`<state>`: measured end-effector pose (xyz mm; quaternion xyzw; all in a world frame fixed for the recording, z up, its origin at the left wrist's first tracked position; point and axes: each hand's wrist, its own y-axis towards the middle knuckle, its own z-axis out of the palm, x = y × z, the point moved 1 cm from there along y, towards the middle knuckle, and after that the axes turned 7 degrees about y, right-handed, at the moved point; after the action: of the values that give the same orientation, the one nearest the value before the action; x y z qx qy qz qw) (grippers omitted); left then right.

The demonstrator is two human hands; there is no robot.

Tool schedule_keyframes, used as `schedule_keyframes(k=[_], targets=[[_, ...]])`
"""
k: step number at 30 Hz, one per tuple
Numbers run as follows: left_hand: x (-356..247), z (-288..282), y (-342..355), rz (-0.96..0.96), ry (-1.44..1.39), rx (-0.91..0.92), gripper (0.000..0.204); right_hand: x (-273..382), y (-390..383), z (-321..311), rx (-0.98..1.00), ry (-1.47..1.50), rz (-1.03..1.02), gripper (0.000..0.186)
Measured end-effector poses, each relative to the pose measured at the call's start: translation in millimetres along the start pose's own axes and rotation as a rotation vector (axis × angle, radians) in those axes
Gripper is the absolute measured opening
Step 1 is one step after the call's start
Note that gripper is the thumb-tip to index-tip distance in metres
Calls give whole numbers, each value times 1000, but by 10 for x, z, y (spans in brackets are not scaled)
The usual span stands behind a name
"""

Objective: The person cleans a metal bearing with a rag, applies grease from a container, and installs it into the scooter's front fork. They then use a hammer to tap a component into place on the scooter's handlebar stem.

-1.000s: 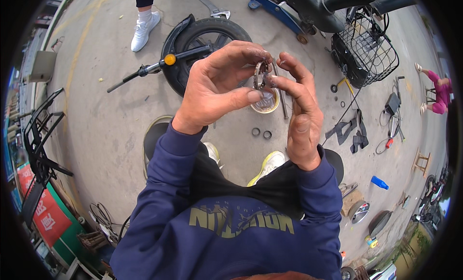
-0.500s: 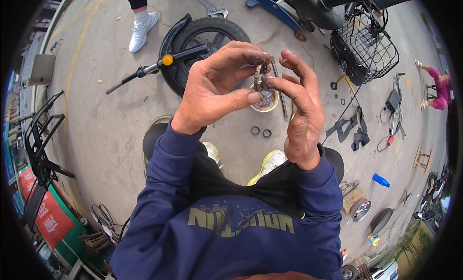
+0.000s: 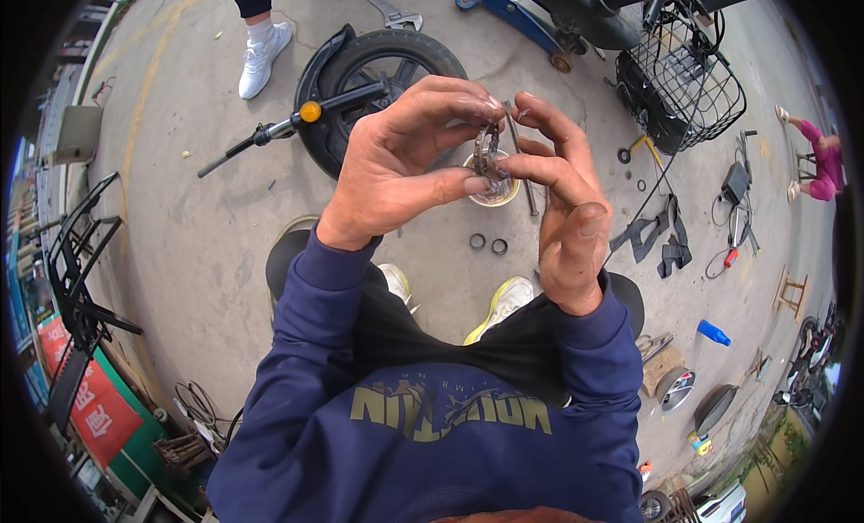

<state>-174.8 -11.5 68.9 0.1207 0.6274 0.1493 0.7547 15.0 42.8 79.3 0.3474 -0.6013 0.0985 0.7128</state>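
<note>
My left hand [image 3: 387,172] pinches a greasy, dark metal ring bearing [image 3: 483,154] upright between its thumb and fingertips. From the other side, the index fingertip of my right hand [image 3: 571,199] touches the bearing's lower part. That hand's other fingers are spread and its thumb stands away, with dark smears on the skin. Directly beneath the bearing is a small round tub [image 3: 514,195] of glossy grease, partly covered by my fingers. Two small black rings [image 3: 477,241] lie side by side on the ground nearer me.
A wheel [image 3: 409,50] with a fork lies ahead, beside an adjustable wrench [image 3: 387,5]. A person's white shoe [image 3: 263,62] is at the far left. A wire basket [image 3: 688,86], black straps [image 3: 668,239] and a blue bottle [image 3: 714,332] are on the right. A long metal rod [image 3: 525,167] lies behind the tub.
The bearing has tilted slightly in my left fingers. My right index finger has slid a little downward along it, and the right thumb has lifted outward.
</note>
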Motion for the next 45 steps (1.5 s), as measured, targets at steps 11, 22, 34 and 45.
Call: schedule_keyframes(k=[11,22,34,45], targets=[[46,-16,8,30,23,14,57,-4,20,-22,50,10,27,86],[50,6,13,-17,109,21,56,-85,-21,8,35,310,154,89],[50,33,45,51,398,0,53,-148,-36,5,-5,513,191,88],[66,31,59,44,488,14,53,-132,-44,-12,-88,400,222,88]])
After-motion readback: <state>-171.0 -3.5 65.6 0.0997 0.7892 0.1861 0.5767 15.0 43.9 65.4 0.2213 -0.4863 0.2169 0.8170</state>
